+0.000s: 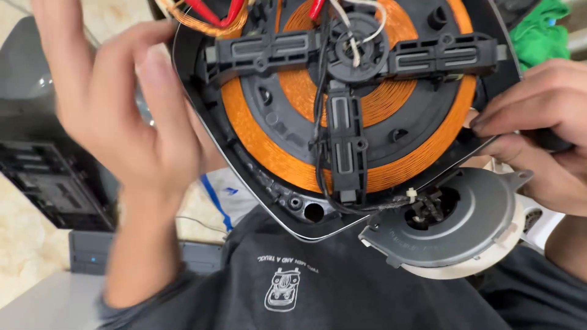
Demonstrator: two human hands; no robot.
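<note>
Pale marbled flooring (24, 256) fills the lower left of the view, with a dark grey appliance housing (43, 165) lying on it and a flat grey box (92, 253) nearer the person. Held up close over the person's dark grey shirt (342, 287) is an opened induction cooker body (342, 116), its black shell turned so the inside faces the camera. Two rings of orange copper coil (403, 165) wind around a dark plastic carrier, crossed by black bracket arms (348, 140) that meet at a round hub in the middle. Black, white and red wires (321, 104) run from the hub toward the far edge and down toward the near rim.

At the near right, a round grey fan housing (465, 220) with a cream-coloured rim sits just beside the cooker's lower edge (a small white cable tie shows where the two meet).

The left hand (116, 116) is raised at the left side of the shell, blurred, its grip spread with fingers loosely apart and the thumb near the rim; whether it actually touches the shell cannot be told. The right hand (538, 128) is at the right edge, its grip pressed together and pinching the thin rim of the cooker body between fingertips and thumb.

A green cloth (541, 33) lies at the far right.
</note>
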